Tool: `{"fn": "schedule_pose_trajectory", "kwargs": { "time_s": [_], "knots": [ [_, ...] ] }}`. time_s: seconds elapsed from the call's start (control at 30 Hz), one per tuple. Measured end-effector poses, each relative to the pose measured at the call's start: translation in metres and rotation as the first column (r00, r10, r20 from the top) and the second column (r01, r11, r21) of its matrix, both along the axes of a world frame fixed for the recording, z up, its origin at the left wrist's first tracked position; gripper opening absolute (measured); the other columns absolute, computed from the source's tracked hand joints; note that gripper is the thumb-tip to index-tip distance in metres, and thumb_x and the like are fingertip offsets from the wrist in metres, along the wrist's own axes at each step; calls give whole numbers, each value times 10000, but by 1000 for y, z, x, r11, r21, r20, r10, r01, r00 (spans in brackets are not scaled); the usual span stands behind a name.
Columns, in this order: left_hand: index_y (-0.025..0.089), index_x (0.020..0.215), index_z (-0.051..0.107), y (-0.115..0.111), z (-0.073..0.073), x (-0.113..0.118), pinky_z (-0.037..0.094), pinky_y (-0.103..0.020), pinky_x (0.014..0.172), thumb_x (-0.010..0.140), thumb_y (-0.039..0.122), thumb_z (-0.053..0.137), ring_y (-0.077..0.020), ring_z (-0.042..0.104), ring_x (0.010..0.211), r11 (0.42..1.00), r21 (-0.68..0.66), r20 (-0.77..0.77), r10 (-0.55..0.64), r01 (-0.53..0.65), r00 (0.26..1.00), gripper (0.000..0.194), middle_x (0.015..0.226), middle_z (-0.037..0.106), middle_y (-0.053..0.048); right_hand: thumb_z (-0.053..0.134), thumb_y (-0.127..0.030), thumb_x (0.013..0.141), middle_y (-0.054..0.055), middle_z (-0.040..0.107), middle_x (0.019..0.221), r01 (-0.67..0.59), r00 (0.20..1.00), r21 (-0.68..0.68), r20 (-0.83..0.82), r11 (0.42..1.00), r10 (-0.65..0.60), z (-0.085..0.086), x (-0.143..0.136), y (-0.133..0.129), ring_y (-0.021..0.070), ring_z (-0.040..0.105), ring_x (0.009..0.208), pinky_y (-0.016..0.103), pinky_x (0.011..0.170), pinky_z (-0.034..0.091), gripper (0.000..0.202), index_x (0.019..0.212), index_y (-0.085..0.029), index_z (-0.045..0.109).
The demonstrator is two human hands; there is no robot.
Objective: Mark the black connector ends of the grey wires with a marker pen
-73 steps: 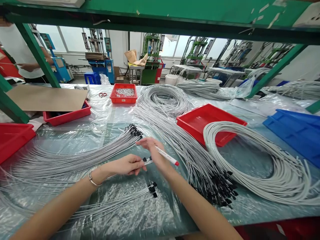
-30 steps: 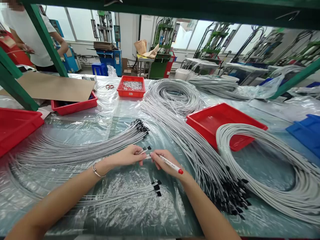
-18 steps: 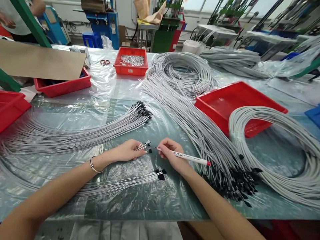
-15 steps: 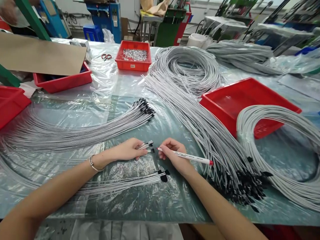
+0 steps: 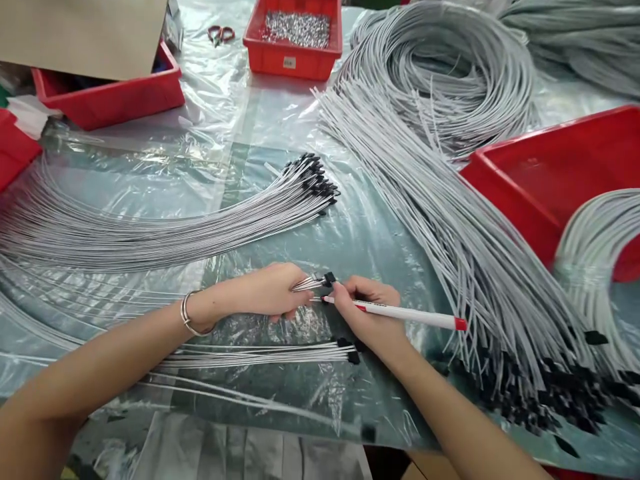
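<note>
My left hand [image 5: 273, 291] is closed around a few thin grey cables [image 5: 309, 283] whose black connector ends [image 5: 329, 279] stick out past the fingers. In my right hand [image 5: 373, 310] is a white marker pen [image 5: 413, 314] with a red end, its tip pointing left at the held connectors. Whether the tip touches one is too small to tell. Just below the hands lies a small bunch of cables [image 5: 280, 355] with black ends. Beyond my left hand spreads a larger cable bundle [image 5: 210, 240], its black connectors [image 5: 314, 180] together at the right.
On the right lies a thick bundle of grey cables [image 5: 450, 220], beside a red tray [image 5: 510, 193]. A big cable coil [image 5: 370, 60] is behind it. Farther back are a red bin [image 5: 265, 65] of small metal parts, red-handled snips [image 5: 221, 35] and a cardboard-covered red bin [image 5: 120, 100].
My view has tilted down and closer. My right hand has brought the pen tip against or very near the held connectors. Two loose cables now show, blurred, near the table's front edge.
</note>
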State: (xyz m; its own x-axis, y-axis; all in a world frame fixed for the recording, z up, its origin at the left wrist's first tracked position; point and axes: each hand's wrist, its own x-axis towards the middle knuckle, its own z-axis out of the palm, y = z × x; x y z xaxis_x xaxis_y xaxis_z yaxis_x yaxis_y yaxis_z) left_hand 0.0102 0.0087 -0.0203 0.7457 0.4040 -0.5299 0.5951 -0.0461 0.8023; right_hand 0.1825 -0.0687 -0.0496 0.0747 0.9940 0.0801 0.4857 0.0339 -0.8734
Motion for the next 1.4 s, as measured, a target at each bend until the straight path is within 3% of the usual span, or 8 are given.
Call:
{"fn": "schedule_pose_trajectory", "kwargs": {
  "time_s": [0.43,0.73,0.87,0.93,1.07,1.13,1.23,1.4],
  "knots": [
    [172,497,439,-1,4,3,319,-230,394,827,305,458,-84,444,319,998,62,-46,0,3,999,356,383,478,27,517,-299,793,-34,359,431,4,994,8,108,1000,-5,2,1,-1,83,306,426,237,432,261,328,493,-176,472],
    [167,519,451,0,1,3,318,-223,389,825,330,436,-82,455,328,997,81,-48,-8,12,999,346,411,495,21,535,-261,772,-34,347,421,-38,998,3,56,999,38,4,3,-1,79,298,420,234,421,245,340,455,-171,449],
    [157,583,468,-1,3,1,317,-220,419,838,351,420,-65,461,368,995,87,-16,-38,39,999,324,528,561,6,561,-272,773,-3,479,441,47,975,-60,-214,997,-59,3,15,2,93,374,425,231,416,281,322,471,-164,553],
    [160,579,448,-4,7,0,309,-231,454,855,360,404,-67,441,408,979,192,-3,-63,62,998,343,526,528,8,583,-284,764,-8,457,411,113,885,-70,-447,991,-132,4,21,6,83,342,392,223,387,252,315,474,-162,583],
    [163,525,372,-8,11,-1,289,-256,533,876,348,398,-92,400,521,854,516,15,-95,74,995,397,533,448,0,629,-283,721,-44,338,353,162,661,-86,-731,983,-173,8,25,10,54,251,348,212,374,197,294,460,-156,578],
    [166,539,376,-7,11,-2,273,-251,509,870,399,421,-87,383,501,886,459,15,-87,71,996,407,511,423,14,635,-286,721,-47,327,354,150,636,-96,-752,984,-171,9,23,10,51,253,349,213,381,197,297,462,-153,574],
    [170,632,454,-2,8,-4,312,-222,476,870,467,405,-83,458,500,977,210,58,-52,38,997,384,562,516,17,633,-296,734,-46,332,370,140,668,-85,-727,986,-158,8,19,9,56,278,362,217,389,196,305,470,-153,576],
    [160,779,471,6,0,-5,394,-195,502,871,426,415,-85,561,579,1000,-13,184,3,-1,983,286,832,650,-33,608,-325,767,-35,396,401,118,745,-55,-656,992,-125,1,18,6,59,283,366,220,389,195,328,488,-156,569]
  ]
}}
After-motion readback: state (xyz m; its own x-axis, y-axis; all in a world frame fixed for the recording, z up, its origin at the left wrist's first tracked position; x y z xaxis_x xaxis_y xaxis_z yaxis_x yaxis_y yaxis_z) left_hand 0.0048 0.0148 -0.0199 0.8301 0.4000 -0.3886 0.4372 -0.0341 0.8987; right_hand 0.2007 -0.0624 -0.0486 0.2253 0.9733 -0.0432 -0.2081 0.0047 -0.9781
